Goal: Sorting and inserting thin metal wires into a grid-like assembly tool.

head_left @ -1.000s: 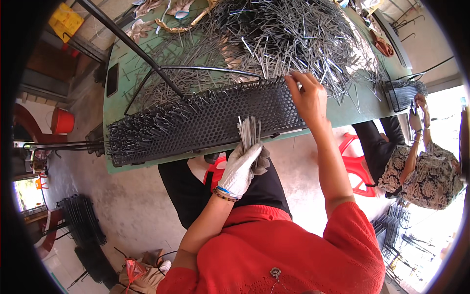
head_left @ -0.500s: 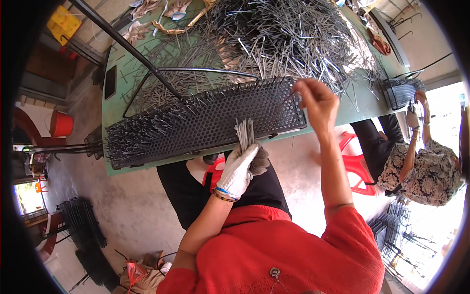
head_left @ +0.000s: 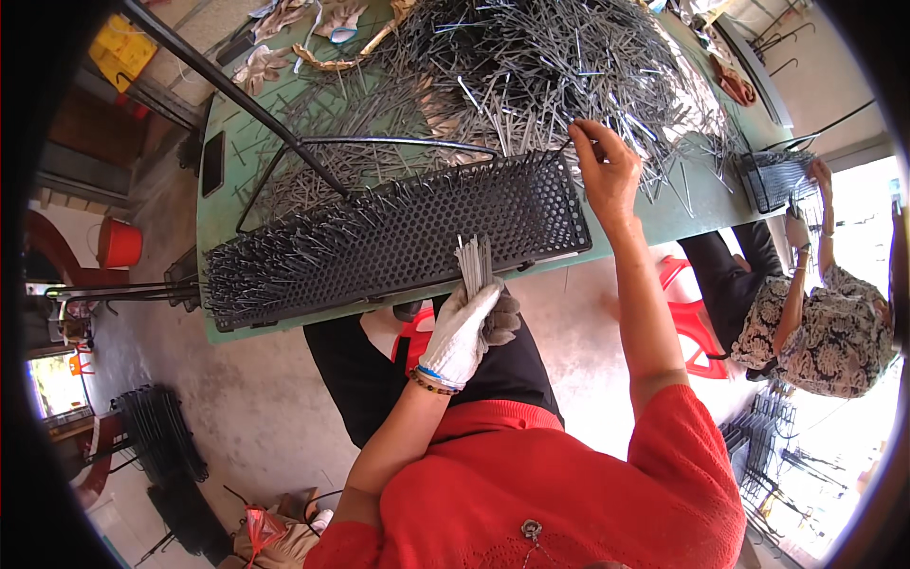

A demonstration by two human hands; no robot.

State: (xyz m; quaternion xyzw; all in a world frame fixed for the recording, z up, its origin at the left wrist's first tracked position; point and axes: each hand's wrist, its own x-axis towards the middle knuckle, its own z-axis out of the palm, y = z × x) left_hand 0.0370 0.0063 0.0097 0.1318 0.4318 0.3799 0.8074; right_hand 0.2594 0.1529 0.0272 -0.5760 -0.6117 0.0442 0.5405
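A green desk [head_left: 701, 213] spans the scene, with a broad, tangled heap of thin grey metal strips [head_left: 569, 66] over its far middle and right; looser strips scatter toward the left. The person at the near side wears a red knitted top [head_left: 531, 474]. Along the desk's near edge lies a long black perforated tray [head_left: 474, 223]. Short strips stand crowded in the holes at its left end, and more line its far edge, while many holes toward the right show open. A black rod frame [head_left: 227, 81] slants from the tray's far side up to the far left. At the right, a co-worker in a patterned top [head_left: 815, 337] has both hands at a smaller black tray [head_left: 773, 180] near the desk's right end. A red bucket [head_left: 120, 243] sits off to the left.

The two hands are apart. The gloved left hand [head_left: 469, 327], just on the near side of the tray, is closed around a bundle of strips [head_left: 472, 261] pointing up toward it. The bare right hand [head_left: 611, 180] has its fingertips at the tray's far right corner; whether they pinch a strip I cannot tell. Smallest are a dark phone [head_left: 213, 163] on the desk's left side and a beaded bracelet [head_left: 431, 382] on the left wrist.
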